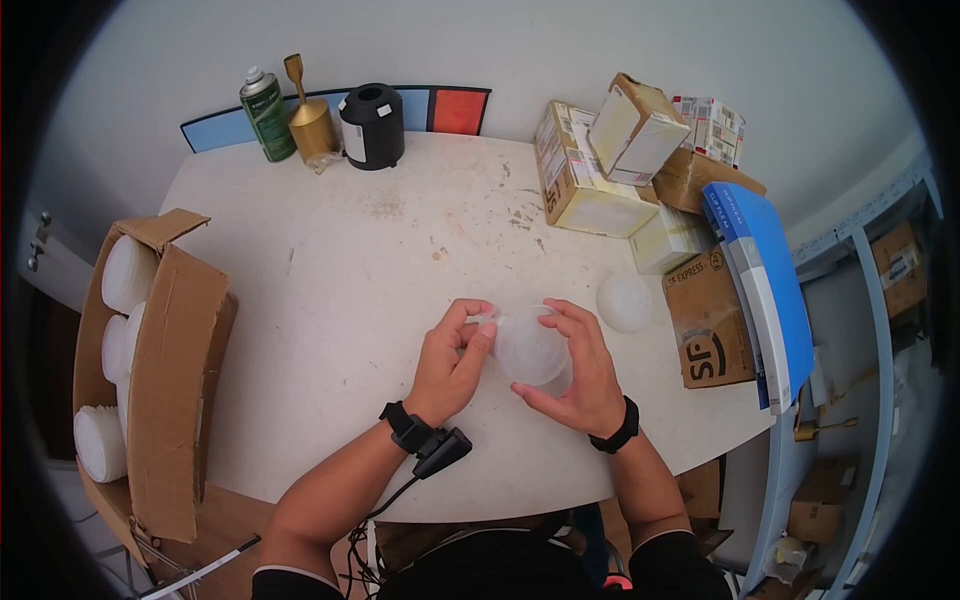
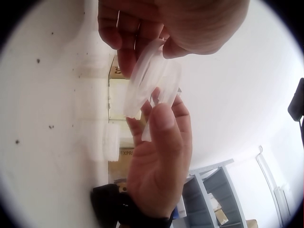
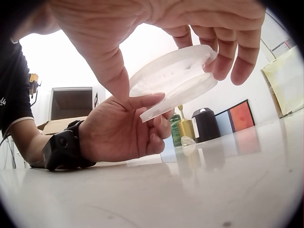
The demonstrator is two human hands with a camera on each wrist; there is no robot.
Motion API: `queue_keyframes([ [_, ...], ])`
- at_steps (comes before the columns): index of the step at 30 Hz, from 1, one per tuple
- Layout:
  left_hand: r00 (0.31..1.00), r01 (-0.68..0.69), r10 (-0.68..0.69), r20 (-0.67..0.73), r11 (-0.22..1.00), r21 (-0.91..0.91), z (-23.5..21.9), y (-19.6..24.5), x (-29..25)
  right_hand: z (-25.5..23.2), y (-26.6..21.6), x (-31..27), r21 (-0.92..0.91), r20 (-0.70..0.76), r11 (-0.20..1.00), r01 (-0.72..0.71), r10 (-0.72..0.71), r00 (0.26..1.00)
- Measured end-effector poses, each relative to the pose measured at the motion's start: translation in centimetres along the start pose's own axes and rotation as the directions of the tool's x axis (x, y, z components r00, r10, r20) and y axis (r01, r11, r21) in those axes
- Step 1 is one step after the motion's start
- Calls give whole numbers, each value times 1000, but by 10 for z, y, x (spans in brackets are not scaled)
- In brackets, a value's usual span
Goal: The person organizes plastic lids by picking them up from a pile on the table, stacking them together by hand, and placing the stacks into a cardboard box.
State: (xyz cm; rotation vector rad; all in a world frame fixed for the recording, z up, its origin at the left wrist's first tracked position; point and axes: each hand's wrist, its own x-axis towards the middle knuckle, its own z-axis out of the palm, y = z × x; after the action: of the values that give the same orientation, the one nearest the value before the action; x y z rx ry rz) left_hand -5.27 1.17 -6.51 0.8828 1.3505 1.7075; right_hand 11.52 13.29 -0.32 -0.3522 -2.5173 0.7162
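Note:
Translucent round plastic lids (image 1: 532, 345) are held between both hands above the white table. In the right wrist view, two of these discs (image 3: 183, 71) spread apart like a wedge, meeting near the right fingertips. My left hand (image 1: 452, 358) pinches the near edge between thumb and fingers. Curved round the opposite rim, my right hand (image 1: 580, 368) grips with its thumb low and its fingers at the top. A short stack of similar translucent round pieces (image 1: 626, 302) sits on the table to the right, also visible in the left wrist view (image 2: 111, 141).
An open cardboard box (image 1: 170, 390) with stacks of white round plastic pieces stands at the left. Along the back are a green spray can (image 1: 267, 115), a gold candlestick (image 1: 313, 125) and a black cylinder (image 1: 372, 128). Cartons (image 1: 600, 205) and a blue binder (image 1: 765, 290) line the right side.

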Motion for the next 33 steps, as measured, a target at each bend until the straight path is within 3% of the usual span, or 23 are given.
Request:
queue_keyframes([
  [22, 1000, -20, 20, 10, 1000, -3, -1, 2, -1, 0, -1, 1, 5, 21, 1000, 4, -4, 1000],
  [33, 1000, -16, 14, -12, 984, -179, 0, 11, 0, 0, 0, 1, 17, 31, 1000, 11, -11, 999],
])
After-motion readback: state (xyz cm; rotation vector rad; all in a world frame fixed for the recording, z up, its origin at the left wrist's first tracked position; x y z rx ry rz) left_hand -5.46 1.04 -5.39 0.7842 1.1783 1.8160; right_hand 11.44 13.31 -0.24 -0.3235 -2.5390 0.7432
